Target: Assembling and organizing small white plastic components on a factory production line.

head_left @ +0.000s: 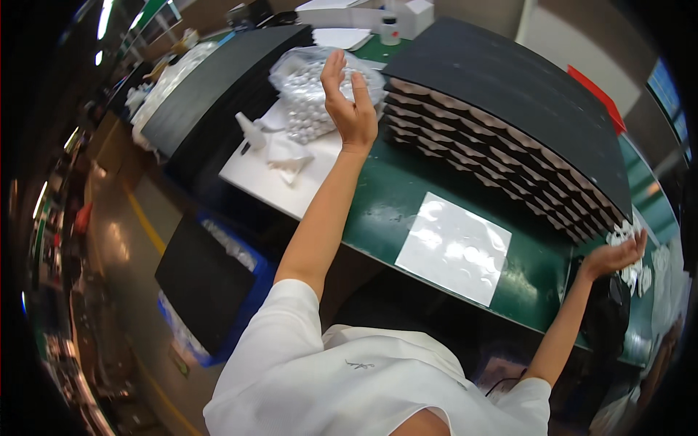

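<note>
My left hand (350,109) is raised with thumb and fingers apart, holding nothing. It is in front of a clear plastic bag (309,98) full of small round white pieces. Off to the right, my right hand (616,256) has its fingers stretched out and looks unheld. It is by the right end of a tall stack of black sheets (509,94) with pale, scalloped pieces between the layers. Loose white pieces (632,251) lie just past that hand. Between my arms, a glossy white sheet with faint round marks (454,247) lies on the green table (378,196).
A white board (251,171) bears a white squeeze bottle (251,131) and a crumpled white cloth (289,158). Another black stack (218,87) stands at left. Below it is a blue crate (258,280) with a black sheet (207,280) on top. A clear jar (390,30) stands at the back.
</note>
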{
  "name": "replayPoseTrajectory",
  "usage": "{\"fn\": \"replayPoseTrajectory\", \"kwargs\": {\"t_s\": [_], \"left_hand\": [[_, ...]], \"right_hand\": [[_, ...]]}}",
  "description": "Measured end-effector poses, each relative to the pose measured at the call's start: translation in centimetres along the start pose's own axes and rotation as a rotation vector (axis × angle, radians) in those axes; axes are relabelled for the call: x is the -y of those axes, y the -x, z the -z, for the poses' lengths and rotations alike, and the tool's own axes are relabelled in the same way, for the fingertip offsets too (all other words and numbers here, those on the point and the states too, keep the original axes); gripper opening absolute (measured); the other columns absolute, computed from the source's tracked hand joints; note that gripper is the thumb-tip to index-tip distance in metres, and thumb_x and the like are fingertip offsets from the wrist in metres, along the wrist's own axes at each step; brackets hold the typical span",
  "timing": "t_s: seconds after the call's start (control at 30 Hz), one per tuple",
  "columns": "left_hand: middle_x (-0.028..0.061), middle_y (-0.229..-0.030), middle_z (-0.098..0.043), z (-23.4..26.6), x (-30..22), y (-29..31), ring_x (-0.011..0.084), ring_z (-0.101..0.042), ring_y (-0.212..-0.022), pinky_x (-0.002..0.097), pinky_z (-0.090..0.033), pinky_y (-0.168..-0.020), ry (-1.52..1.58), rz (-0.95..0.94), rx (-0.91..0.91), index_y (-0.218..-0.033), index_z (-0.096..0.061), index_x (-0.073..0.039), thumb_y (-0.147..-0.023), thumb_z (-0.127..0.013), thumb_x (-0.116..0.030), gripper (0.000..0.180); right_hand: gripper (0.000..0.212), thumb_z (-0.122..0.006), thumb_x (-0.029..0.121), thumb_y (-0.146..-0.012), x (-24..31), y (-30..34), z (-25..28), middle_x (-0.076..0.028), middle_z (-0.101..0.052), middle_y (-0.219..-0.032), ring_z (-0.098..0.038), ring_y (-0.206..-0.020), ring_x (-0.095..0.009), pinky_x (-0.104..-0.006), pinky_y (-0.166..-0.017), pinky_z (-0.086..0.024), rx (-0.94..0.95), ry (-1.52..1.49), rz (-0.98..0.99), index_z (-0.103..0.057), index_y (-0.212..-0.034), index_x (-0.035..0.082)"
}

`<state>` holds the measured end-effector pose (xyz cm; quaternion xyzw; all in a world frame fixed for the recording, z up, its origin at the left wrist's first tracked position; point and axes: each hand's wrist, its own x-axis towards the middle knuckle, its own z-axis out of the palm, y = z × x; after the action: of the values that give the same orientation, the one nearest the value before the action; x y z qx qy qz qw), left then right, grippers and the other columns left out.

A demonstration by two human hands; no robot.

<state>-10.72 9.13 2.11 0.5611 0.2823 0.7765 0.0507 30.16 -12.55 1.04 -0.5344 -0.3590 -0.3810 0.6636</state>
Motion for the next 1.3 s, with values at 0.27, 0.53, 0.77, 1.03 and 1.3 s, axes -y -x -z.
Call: {"fn": "replayPoseTrajectory", "kwargs": {"t_s": [0.27,0.53,0.77,1.03,1.3], "left_hand": [[0.0193,-0.118,-0.048,13.4,4.8,-4.5,0.0331,-0.044,-0.11,0.0426,-0.033,-0.096,-0.733,-0.234,-0.325,-0.124,-0.042,0.004,-0.081,-0.065,-0.014,0.052],[0.0117,-0.085,-0.069,18.4,8.3,-3.1,0.0259,-0.066,-0.077,0.0352,-0.051,-0.071,-0.865,0.026,-0.097,-0.104,-0.062,-0.002,-0.088,-0.059,-0.017,0.022],[0.014,-0.099,-0.067,7.5,-3.3,-2.7,0.0179,-0.063,-0.093,0.0298,-0.05,-0.082,-0.129,-0.101,0.029,-0.105,-0.057,0.005,-0.096,-0.051,-0.014,0.022],[0.0131,-0.103,-0.066,-5.3,-10.4,6.5,0.0153,-0.061,-0.095,0.0264,-0.047,-0.085,0.881,0.558,1.054,-0.109,-0.058,0.0,-0.095,-0.053,-0.014,0.021],[0.0128,-0.097,-0.068,-6.3,-8.4,8.8,0.0156,-0.062,-0.094,0.0259,-0.047,-0.085,0.863,0.684,0.589,-0.097,-0.062,-0.001,-0.091,-0.06,-0.018,0.018]], "right_hand": [[0.031,-0.038,0.017,-0.098,3.2,1.2,-0.4,-0.02,-0.051,-0.117,-0.053,-0.106,-0.029,-0.0406,-0.095,-0.041,0.009,-0.194,0.305,-0.043,-0.116,-0.008],[0.018,-0.048,0.003,-0.089,6.6,4.6,-0.9,-0.022,-0.058,-0.102,-0.057,-0.091,-0.029,-0.0366,-0.082,-0.046,0.427,-0.52,0.487,-0.049,-0.106,-0.005],[0.021,-0.053,0.002,-0.089,10.9,5.7,-1.5,-0.011,-0.064,-0.094,-0.061,-0.084,-0.018,-0.0285,-0.074,-0.049,1.158,-0.583,-0.257,-0.059,-0.109,-0.002],[0.057,-0.034,0.044,-0.099,12.1,7.5,-2.4,-0.013,-0.063,-0.099,-0.059,-0.076,-0.013,-0.0227,-0.064,-0.05,1.517,-1.245,-1.525,-0.041,-0.13,-0.003],[0.032,-0.073,0.021,-0.081,10.2,7.4,-1.8,-0.003,-0.061,-0.086,-0.055,-0.072,-0.006,-0.0191,-0.062,-0.045,1.093,-0.682,-0.824,-0.058,-0.103,0.002]]}}
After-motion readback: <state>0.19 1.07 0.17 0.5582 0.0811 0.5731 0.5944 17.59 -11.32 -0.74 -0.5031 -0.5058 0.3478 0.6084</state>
